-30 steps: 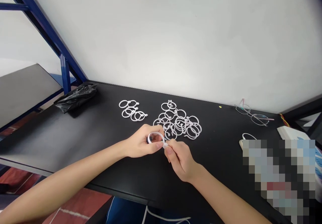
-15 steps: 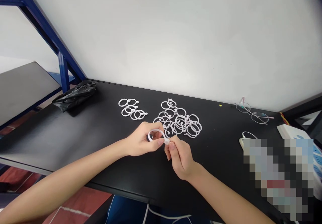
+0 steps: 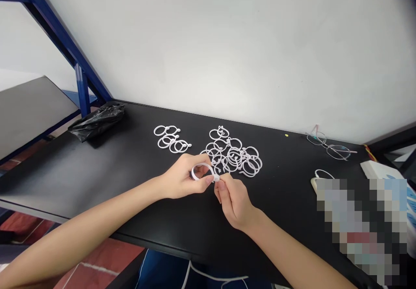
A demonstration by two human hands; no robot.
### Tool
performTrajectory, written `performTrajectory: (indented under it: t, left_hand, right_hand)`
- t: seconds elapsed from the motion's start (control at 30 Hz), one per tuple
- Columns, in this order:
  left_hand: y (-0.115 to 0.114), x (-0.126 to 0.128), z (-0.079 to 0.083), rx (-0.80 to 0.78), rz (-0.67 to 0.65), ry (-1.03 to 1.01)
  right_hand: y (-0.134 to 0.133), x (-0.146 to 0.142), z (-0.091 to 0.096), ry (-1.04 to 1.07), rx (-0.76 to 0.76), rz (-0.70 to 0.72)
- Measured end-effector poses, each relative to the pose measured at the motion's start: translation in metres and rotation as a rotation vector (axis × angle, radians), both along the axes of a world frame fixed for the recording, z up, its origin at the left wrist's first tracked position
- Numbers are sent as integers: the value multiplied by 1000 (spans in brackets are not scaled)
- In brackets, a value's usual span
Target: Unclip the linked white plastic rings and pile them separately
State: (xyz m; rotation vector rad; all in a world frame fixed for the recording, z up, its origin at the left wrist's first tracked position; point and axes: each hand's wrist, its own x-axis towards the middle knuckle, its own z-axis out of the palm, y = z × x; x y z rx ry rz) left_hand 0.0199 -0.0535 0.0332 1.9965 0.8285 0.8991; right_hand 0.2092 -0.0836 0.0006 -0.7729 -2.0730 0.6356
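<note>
Both my hands meet over the middle of a black table (image 3: 97, 172). My left hand (image 3: 183, 180) pinches a white plastic ring (image 3: 202, 171) between thumb and fingers. My right hand (image 3: 232, 200) pinches the ring's small tab end on the right side. Just behind the hands lies a pile of several white rings (image 3: 235, 155). A smaller group of several white rings (image 3: 171, 139) lies apart to the left of the pile.
A crumpled black plastic bag (image 3: 97, 122) sits at the table's far left corner. Wire-framed glasses (image 3: 331, 146) lie at the back right. A white device with a cord (image 3: 320, 180) lies right. A blue metal frame (image 3: 65, 50) rises at left. A white wall stands behind.
Both hands with the ring have lifted slightly and shifted a little toward the pile; the grip on the ring is the same.
</note>
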Motion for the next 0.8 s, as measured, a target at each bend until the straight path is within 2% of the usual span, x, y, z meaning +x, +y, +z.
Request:
performTrajectory:
  t: [0.13,0.33,0.53,0.8]
  left_hand:
    - [1,-1,1,-24,-22,35]
    - [1,-2,-1,15,14,58]
    - [2,-3,0,-2,-40,69]
    - [3,-3,-1,13,-34,66]
  right_hand:
    - [0,0,-1,-6,28,2]
    - [0,0,0,-17,22,21]
    - [-1,-1,1,-19,17,50]
    - [0,-1,-1,-18,-7,49]
